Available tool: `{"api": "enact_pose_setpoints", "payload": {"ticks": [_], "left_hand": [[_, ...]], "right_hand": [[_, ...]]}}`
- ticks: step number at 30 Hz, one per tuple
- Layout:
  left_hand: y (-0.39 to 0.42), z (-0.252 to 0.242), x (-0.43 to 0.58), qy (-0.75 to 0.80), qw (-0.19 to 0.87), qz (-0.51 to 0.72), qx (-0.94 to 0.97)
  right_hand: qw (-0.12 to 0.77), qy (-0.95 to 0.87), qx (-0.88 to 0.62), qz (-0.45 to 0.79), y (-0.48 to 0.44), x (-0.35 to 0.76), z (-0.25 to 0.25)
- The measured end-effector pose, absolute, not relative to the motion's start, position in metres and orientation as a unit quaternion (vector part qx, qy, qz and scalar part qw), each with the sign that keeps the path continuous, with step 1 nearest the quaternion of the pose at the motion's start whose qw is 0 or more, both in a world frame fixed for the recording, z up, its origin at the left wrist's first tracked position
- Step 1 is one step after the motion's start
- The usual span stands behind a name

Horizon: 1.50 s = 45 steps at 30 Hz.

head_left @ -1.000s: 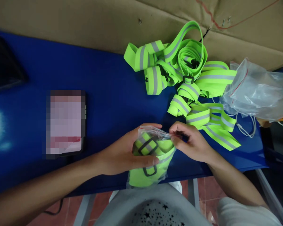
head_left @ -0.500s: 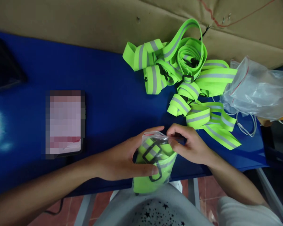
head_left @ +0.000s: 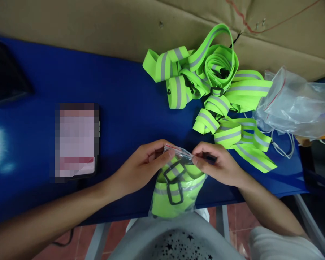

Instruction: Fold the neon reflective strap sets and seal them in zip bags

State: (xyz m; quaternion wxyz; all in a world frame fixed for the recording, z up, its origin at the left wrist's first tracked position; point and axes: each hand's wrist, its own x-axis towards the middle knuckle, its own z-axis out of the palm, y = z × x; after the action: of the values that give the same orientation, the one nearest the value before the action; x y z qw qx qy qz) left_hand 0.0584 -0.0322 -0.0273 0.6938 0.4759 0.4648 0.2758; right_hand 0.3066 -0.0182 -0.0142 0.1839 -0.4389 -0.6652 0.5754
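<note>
A clear zip bag (head_left: pixel 189 206) hangs at the table's front edge, its red-lined top pinched at both corners. Inside it lies a folded neon-yellow reflective strap (head_left: pixel 162 200) with black buckles (head_left: pixel 175 194). My left hand (head_left: pixel 143 160) grips the bag's top left corner between thumb and fingers. At the top right corner, my right hand (head_left: pixel 215 160) pinches the bag's edge with thumb and forefinger. Beyond my hands, a heap of similar reflective straps (head_left: pixel 176 92), some coiled, rests on the blue table.
A pile of clear zip bags (head_left: pixel 300 104) lies at the right, by a white cable (head_left: pixel 287 150). To the left is a phone with a blurred screen (head_left: pixel 77 141). A dark object (head_left: pixel 7 76) stands at the far left. Cardboard (head_left: pixel 97 29) lines the table's back (head_left: pixel 119 94).
My left hand has moved up from the bag's side and front to its top left corner. The bag's top edge is now drawn out between both hands.
</note>
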Motion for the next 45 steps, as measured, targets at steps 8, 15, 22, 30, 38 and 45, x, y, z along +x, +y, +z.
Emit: {"api": "enact_pose_setpoints", "payload": {"ticks": [8,15,22,30,38,45], "left_hand": [[-0.03,-0.022,0.055,0.462,0.692,0.287,0.474],[-0.033,-0.02,0.054,0.468,0.639,0.315,0.523],[-0.036,-0.02,0.058,0.456,0.659,0.304,0.516],[-0.036,-0.018,0.058,0.459,0.649,0.282,0.538],[-0.037,-0.017,0.059,0.468,0.637,0.286,0.542],[-0.037,-0.018,0.059,0.473,0.642,0.277,0.536]], "right_hand": [[0.183,-0.635,-0.476,0.581,-0.011,0.319,-0.013],[0.164,-0.692,-0.435,0.553,-0.013,0.316,-0.011],[0.194,-0.735,-0.389,0.52,-0.021,0.308,-0.014],[0.201,-0.724,-0.386,0.536,-0.029,0.303,-0.014],[0.206,-0.703,-0.406,0.547,-0.03,0.301,-0.014],[0.215,-0.709,-0.407,0.535,-0.033,0.3,-0.021]]}}
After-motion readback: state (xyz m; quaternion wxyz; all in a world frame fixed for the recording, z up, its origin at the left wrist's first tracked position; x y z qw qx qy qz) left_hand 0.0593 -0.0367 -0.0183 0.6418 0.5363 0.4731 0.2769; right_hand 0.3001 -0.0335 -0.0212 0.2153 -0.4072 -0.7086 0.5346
